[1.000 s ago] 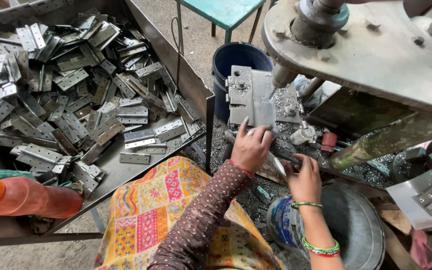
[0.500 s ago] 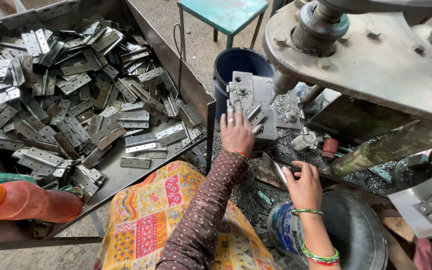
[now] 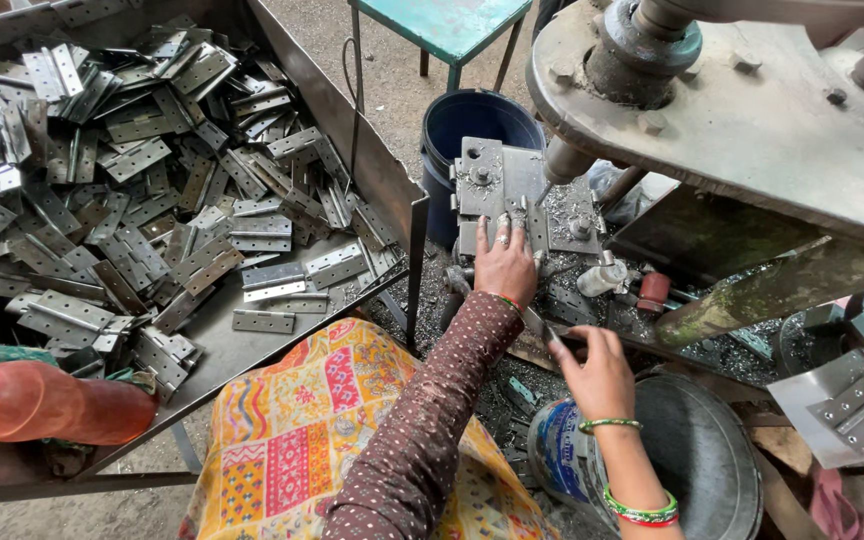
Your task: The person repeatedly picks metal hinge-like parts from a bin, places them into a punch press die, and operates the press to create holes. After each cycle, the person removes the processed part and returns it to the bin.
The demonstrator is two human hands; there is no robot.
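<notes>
My left hand (image 3: 504,262) reaches forward onto the grey metal jig plate (image 3: 482,175) of a drill press, its fingers pressing a small steel hinge (image 3: 535,226) flat under the drill bit (image 3: 548,186). Closer to me, my right hand (image 3: 598,376), with green bangles on the wrist, grips the end of a thin metal lever (image 3: 535,324) that runs across the bench. Metal shavings lie around the jig.
A big metal tray (image 3: 372,170) heaped with several steel hinges (image 3: 152,200) stands on the left. A blue bucket (image 3: 472,120) sits behind the jig, a round steel bowl (image 3: 702,450) is lower right, and the press's heavy head (image 3: 752,110) overhangs. An orange bottle (image 3: 42,400) lies bottom left.
My left hand has moved forward from the bench front up onto the jig plate with the hinge. My right hand has stayed low by the lever, shifting slightly toward me.
</notes>
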